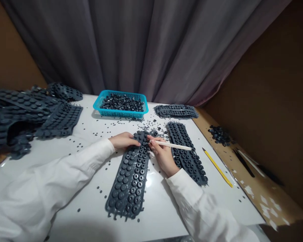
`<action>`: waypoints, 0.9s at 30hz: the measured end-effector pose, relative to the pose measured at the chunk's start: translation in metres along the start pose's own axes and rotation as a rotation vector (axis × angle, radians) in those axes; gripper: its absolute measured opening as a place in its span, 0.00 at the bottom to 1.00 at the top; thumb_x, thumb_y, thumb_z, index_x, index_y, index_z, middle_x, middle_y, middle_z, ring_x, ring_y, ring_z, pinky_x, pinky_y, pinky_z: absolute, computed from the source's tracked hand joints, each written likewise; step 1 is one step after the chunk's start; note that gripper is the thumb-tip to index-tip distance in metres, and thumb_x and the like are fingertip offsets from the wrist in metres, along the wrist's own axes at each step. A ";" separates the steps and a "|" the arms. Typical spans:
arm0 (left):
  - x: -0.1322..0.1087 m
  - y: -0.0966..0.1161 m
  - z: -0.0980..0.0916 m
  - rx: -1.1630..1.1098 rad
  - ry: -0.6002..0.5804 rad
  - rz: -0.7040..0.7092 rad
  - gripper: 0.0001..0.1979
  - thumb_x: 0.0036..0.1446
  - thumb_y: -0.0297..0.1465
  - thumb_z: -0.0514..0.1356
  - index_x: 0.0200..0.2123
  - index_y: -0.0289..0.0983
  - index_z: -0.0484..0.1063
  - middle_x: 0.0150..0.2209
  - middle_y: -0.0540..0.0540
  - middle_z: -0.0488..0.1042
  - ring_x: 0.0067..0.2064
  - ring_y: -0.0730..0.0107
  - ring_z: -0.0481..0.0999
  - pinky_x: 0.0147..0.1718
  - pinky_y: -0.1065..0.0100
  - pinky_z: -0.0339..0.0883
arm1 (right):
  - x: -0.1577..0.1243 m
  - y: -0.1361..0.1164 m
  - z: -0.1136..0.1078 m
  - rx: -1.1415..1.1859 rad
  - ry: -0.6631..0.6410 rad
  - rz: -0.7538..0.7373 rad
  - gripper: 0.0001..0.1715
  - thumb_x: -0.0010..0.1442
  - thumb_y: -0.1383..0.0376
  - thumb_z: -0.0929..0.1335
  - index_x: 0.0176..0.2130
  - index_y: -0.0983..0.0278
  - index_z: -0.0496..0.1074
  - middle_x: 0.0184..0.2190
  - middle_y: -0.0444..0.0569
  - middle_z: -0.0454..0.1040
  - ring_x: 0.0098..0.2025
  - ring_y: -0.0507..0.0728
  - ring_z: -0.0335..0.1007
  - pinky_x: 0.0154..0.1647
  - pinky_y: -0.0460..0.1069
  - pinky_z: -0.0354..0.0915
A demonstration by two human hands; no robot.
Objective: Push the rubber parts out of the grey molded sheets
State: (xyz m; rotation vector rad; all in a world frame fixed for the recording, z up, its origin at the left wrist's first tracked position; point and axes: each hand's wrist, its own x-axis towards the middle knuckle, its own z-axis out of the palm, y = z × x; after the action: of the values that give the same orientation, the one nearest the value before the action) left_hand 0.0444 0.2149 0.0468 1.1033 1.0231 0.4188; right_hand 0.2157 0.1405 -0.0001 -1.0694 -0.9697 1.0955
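Observation:
A dark grey rubber sheet of moulded round parts lies lengthwise in front of me, with solid caps along its left side and rings with holes along its right. My left hand grips the sheet's far end, thumb on top. In my right hand is a slim white stick, held like a pen with its tip at the far right edge of the sheet. The exact contact at the tip is hidden by my fingers. A second sheet of the same kind lies just right of my right hand.
A blue basket of small dark rubber pieces stands at the back. Sheets are heaped at left and stacked at back right. Small dark discs litter the white tabletop. A yellow pencil lies at right, near a loose pile of pieces.

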 end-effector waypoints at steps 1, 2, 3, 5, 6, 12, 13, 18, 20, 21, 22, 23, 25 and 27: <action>-0.003 0.000 0.000 -0.011 0.000 0.020 0.12 0.35 0.29 0.70 0.24 0.29 0.74 0.20 0.44 0.73 0.23 0.64 0.72 0.26 0.67 0.62 | 0.000 -0.001 0.002 0.015 -0.007 0.003 0.12 0.53 0.56 0.71 0.31 0.61 0.69 0.47 0.52 0.76 0.48 0.59 0.72 0.51 0.57 0.66; -0.007 -0.001 -0.001 -0.027 0.010 0.047 0.11 0.36 0.30 0.69 0.24 0.30 0.74 0.20 0.45 0.74 0.25 0.64 0.73 0.27 0.67 0.63 | 0.001 -0.003 0.005 0.030 -0.017 0.010 0.13 0.52 0.55 0.72 0.31 0.61 0.69 0.47 0.53 0.76 0.46 0.59 0.73 0.49 0.57 0.68; -0.012 -0.003 -0.001 -0.043 0.027 0.075 0.11 0.39 0.32 0.68 0.25 0.31 0.74 0.22 0.45 0.75 0.27 0.64 0.73 0.29 0.67 0.64 | 0.002 -0.005 0.008 0.042 -0.029 0.019 0.13 0.52 0.55 0.72 0.32 0.61 0.69 0.47 0.53 0.76 0.44 0.59 0.74 0.47 0.56 0.69; -0.023 -0.007 -0.002 -0.120 0.060 0.125 0.13 0.42 0.36 0.67 0.30 0.32 0.75 0.27 0.45 0.77 0.31 0.64 0.75 0.33 0.67 0.66 | 0.003 -0.011 0.015 0.052 -0.061 0.034 0.14 0.52 0.55 0.72 0.33 0.62 0.70 0.47 0.53 0.76 0.42 0.58 0.74 0.45 0.55 0.69; -0.028 -0.011 -0.002 -0.176 0.065 0.146 0.15 0.44 0.37 0.66 0.32 0.32 0.74 0.30 0.44 0.78 0.33 0.63 0.76 0.35 0.66 0.67 | 0.003 -0.013 0.018 0.046 -0.082 0.030 0.13 0.53 0.55 0.71 0.34 0.61 0.70 0.47 0.52 0.76 0.42 0.58 0.74 0.45 0.55 0.69; -0.046 -0.043 0.001 -0.370 0.158 0.300 0.23 0.41 0.33 0.71 0.41 0.32 0.72 0.41 0.40 0.78 0.42 0.59 0.76 0.44 0.62 0.67 | -0.009 -0.026 0.028 -0.094 -0.207 -0.099 0.08 0.56 0.58 0.70 0.33 0.60 0.72 0.44 0.49 0.77 0.50 0.59 0.71 0.54 0.57 0.64; -0.045 -0.047 0.002 -0.364 0.193 0.315 0.24 0.41 0.34 0.71 0.41 0.32 0.71 0.41 0.40 0.77 0.43 0.59 0.76 0.45 0.61 0.67 | -0.012 -0.026 0.028 -0.116 -0.221 -0.107 0.08 0.56 0.58 0.70 0.32 0.60 0.72 0.44 0.49 0.77 0.50 0.59 0.71 0.53 0.57 0.65; -0.040 -0.057 0.008 -0.302 0.320 0.367 0.25 0.42 0.35 0.71 0.43 0.34 0.69 0.42 0.42 0.77 0.44 0.58 0.75 0.45 0.60 0.67 | -0.019 -0.023 0.025 -0.185 -0.246 -0.123 0.06 0.58 0.59 0.69 0.33 0.60 0.72 0.46 0.50 0.76 0.51 0.59 0.71 0.52 0.58 0.66; -0.040 -0.058 0.009 -0.268 0.347 0.390 0.25 0.43 0.36 0.70 0.44 0.35 0.68 0.42 0.43 0.77 0.45 0.58 0.75 0.46 0.61 0.67 | -0.020 -0.021 0.025 -0.187 -0.249 -0.122 0.05 0.58 0.60 0.69 0.33 0.59 0.72 0.46 0.50 0.76 0.51 0.59 0.71 0.52 0.57 0.67; -0.040 -0.058 0.009 -0.252 0.350 0.396 0.25 0.43 0.36 0.70 0.44 0.35 0.68 0.42 0.43 0.77 0.46 0.58 0.75 0.46 0.61 0.67 | -0.021 -0.020 0.025 -0.189 -0.250 -0.122 0.05 0.58 0.60 0.68 0.34 0.59 0.72 0.46 0.50 0.76 0.51 0.59 0.71 0.51 0.57 0.67; -0.040 -0.057 0.009 -0.240 0.350 0.397 0.25 0.44 0.36 0.70 0.45 0.35 0.69 0.43 0.43 0.77 0.46 0.58 0.75 0.47 0.61 0.67 | -0.021 -0.020 0.025 -0.194 -0.250 -0.126 0.05 0.59 0.61 0.68 0.34 0.59 0.72 0.46 0.50 0.76 0.51 0.59 0.71 0.52 0.57 0.67; -0.040 -0.057 0.010 -0.232 0.348 0.397 0.25 0.44 0.36 0.70 0.45 0.35 0.69 0.43 0.43 0.77 0.46 0.58 0.75 0.47 0.61 0.67 | -0.022 -0.020 0.025 -0.200 -0.245 -0.137 0.04 0.59 0.61 0.68 0.34 0.59 0.72 0.46 0.49 0.77 0.51 0.59 0.71 0.52 0.57 0.66; -0.041 -0.057 0.010 -0.228 0.340 0.388 0.24 0.44 0.36 0.70 0.44 0.34 0.71 0.43 0.43 0.77 0.46 0.58 0.76 0.48 0.61 0.67 | -0.023 -0.020 0.025 -0.216 -0.236 -0.180 0.03 0.60 0.63 0.68 0.35 0.59 0.72 0.45 0.49 0.77 0.51 0.58 0.71 0.54 0.58 0.65; -0.041 -0.057 0.011 -0.231 0.348 0.374 0.23 0.43 0.37 0.70 0.43 0.34 0.72 0.43 0.42 0.78 0.46 0.57 0.76 0.47 0.60 0.68 | -0.023 -0.020 0.025 -0.241 -0.238 -0.232 0.03 0.60 0.63 0.67 0.36 0.58 0.72 0.45 0.48 0.77 0.52 0.58 0.70 0.56 0.59 0.63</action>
State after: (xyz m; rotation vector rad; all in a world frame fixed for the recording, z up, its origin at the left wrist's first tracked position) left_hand 0.0226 0.1544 0.0171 1.0315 1.0371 1.0333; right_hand 0.1913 0.1196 0.0227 -1.0018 -1.4081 0.9439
